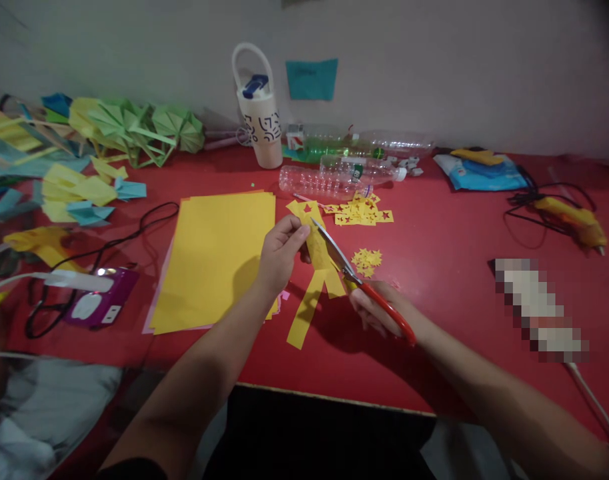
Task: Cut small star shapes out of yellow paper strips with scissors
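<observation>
My left hand (279,252) pinches a yellow paper strip piece (318,252) above the red table (434,267); its cut strips hang down toward the table edge. My right hand (379,310) grips red-handled scissors (357,277), whose open blades point up-left into the paper. A stack of yellow paper sheets (217,257) lies just left of my left hand. Small yellow cut-out stars (367,260) lie right of the scissors, and punched yellow scraps (359,212) sit behind them.
Clear plastic bottles (334,177) and a white cup holder (262,127) stand at the back. Folded green, yellow and blue paper shapes (129,133) fill the back left. A yellow glue gun (574,220) with black cord lies right. A purple device (97,303) sits near left.
</observation>
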Motion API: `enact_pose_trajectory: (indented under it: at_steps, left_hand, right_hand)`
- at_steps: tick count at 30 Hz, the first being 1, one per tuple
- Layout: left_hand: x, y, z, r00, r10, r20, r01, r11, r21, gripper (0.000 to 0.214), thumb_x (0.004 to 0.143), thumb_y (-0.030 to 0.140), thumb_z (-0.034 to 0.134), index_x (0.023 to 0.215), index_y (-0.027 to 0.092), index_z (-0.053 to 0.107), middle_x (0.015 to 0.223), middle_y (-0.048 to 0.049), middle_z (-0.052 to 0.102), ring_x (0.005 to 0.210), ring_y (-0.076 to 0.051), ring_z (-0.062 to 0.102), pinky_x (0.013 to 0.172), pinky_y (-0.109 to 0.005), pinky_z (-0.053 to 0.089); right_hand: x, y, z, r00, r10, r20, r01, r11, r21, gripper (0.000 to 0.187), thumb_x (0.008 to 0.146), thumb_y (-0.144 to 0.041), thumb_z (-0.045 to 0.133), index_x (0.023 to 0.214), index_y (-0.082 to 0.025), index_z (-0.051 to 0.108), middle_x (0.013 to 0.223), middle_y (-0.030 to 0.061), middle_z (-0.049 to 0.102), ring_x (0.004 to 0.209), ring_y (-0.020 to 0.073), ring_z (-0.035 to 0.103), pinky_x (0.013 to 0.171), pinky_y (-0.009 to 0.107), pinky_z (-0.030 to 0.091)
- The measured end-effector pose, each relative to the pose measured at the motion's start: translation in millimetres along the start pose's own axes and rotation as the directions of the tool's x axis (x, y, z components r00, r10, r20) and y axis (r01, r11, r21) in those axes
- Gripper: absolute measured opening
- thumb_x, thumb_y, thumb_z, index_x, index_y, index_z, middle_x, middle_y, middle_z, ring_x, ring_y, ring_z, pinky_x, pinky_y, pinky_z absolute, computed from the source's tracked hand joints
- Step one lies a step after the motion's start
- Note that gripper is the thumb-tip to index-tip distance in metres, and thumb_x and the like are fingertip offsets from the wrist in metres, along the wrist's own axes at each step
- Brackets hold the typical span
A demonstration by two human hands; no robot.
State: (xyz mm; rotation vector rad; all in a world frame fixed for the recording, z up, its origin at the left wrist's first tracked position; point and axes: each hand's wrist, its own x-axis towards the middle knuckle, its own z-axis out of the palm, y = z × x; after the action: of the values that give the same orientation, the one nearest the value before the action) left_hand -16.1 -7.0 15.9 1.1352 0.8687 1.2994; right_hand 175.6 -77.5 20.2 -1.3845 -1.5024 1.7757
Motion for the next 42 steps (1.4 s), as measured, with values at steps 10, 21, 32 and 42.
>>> enact_pose_trajectory:
  at_steps: [10,21,32,42]
  left_hand:
    - [3.3,1.2,-4.0,0.997,0.049,-0.067,-0.046,0.998,0.042,0.026,0.077,0.030,0.069,0.062,0.019,0.049,0.056,0.0057,0.039,0.049,-0.005,0.037,0.046,-0.019,0.036]
    - [-0.5,7.1,3.6,0.949,-0.284,0.134,0.292,0.956,-0.043,0.033,0.062,0.038,0.078,0.075,0.016,0.058,0.062,0.0016,0.062,0.054,-0.008,0.057,0.052,-0.021,0.048]
    - [7.6,14.0,-5.6,0.976,-0.219,-0.007,0.216,0.968,-0.131,0.026,0.064,0.027,0.072,0.080,0.019,0.054,0.053,0.0069,0.061,0.036,-0.004,0.046,0.037,-0.017,0.035]
    - [10.0,21.5,-8.0,0.969,-0.167,-0.180,0.176,0.984,0.032,0.023,0.052,0.029,0.079,0.063,0.018,0.062,0.048,0.0078,0.047,0.040,-0.001,0.030,0.038,-0.018,0.020]
  right_hand:
    - [0.9,-1.7,-2.7,0.999,0.023,-0.042,-0.026,0.996,-0.080,0.053,0.076,-0.071,0.058,0.059,-0.024,0.040,0.038,-0.0105,0.037,0.029,0.0062,0.038,0.030,0.019,0.032]
    - [3.5,4.3,-4.5,0.996,-0.003,-0.093,0.001,1.000,-0.031,0.057,0.077,-0.075,0.056,0.058,-0.024,0.038,0.036,-0.0104,0.036,0.027,0.0055,0.036,0.037,0.022,0.042]
    - [5.3,10.7,-7.5,0.995,-0.046,-0.087,0.043,0.998,-0.045,0.056,0.079,-0.075,0.054,0.059,-0.025,0.038,0.035,-0.0108,0.036,0.028,0.0061,0.036,0.037,0.023,0.042]
    - [1.7,-0.8,-9.0,0.994,0.036,-0.098,-0.046,0.994,-0.096,0.059,0.068,-0.079,0.060,0.061,-0.024,0.039,0.038,-0.0112,0.036,0.029,0.0060,0.036,0.039,0.024,0.041]
